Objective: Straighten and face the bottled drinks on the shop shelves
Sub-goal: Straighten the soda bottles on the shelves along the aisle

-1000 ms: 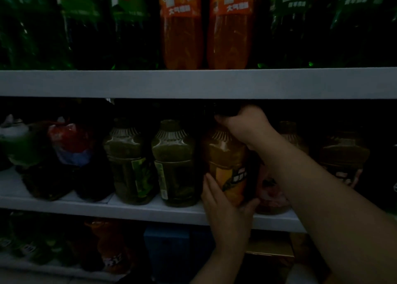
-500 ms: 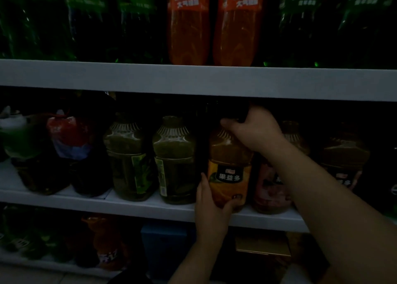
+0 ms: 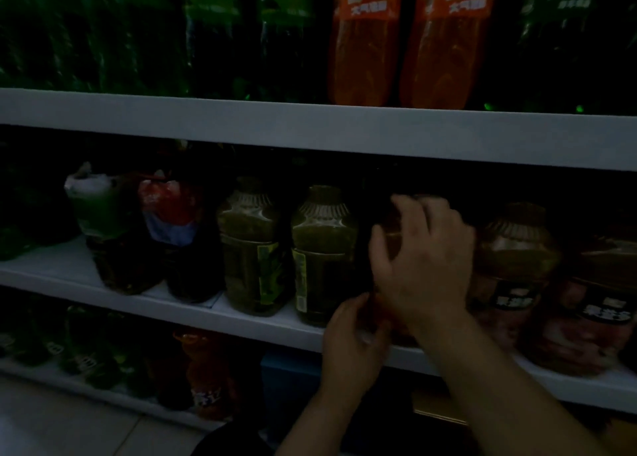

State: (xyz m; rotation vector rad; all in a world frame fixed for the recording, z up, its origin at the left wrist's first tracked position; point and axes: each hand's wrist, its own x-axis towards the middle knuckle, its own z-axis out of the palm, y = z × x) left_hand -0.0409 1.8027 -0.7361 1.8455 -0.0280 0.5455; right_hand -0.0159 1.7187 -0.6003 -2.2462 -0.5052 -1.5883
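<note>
On the middle shelf (image 3: 241,312) stands an orange juice bottle (image 3: 392,226), mostly hidden behind my hands. My right hand (image 3: 425,262) lies over its front and shoulder, fingers spread and wrapped around it. My left hand (image 3: 351,345) grips its base at the shelf edge. Two green tea bottles (image 3: 253,248) (image 3: 324,254) stand just left of it with their labels turned sideways. To the right are two amber bottles (image 3: 513,259) (image 3: 596,304) with dark labels facing front.
Further left on the same shelf stand a green-topped bottle (image 3: 103,228) and a red-topped one (image 3: 175,228). The upper shelf (image 3: 310,128) carries tall green bottles and two orange soda bottles (image 3: 365,48). Below are more bottles (image 3: 206,376) and a blue box (image 3: 289,379).
My right hand has slid from the orange bottle's cap down onto its body, covering the label. My left hand stays at the base. The view has shifted left and down.
</note>
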